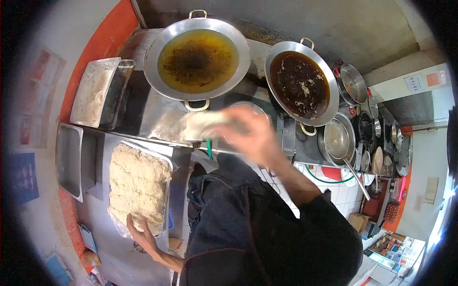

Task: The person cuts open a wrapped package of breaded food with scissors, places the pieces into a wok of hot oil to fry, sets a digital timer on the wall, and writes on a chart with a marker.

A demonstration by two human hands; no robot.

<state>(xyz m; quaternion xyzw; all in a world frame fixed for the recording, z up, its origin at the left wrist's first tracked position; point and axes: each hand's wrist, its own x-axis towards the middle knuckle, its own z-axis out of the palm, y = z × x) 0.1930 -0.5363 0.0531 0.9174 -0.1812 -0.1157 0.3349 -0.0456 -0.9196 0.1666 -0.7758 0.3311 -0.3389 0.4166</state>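
My left hand (143,238) rests with spread fingers at the near end of a tray (168,190) heaped with pale, crumbly breaded pieces (138,178). My right hand (248,131), blurred by motion, is out over the counter edge below the pan of yellow-brown oil (198,59). Its fingers are closed on a pale, floury piece (202,125), whose shape is smeared. To the right of that pan, a second wide pan holds dark brown oil (299,83) with light bits floating in it.
A metal tray with white flour (90,95) stands at the upper left, above a second metal tray (70,159). On the right are a strainer (338,140) with a long handle over a pot, a red-handled pot (352,83) and hanging utensils.
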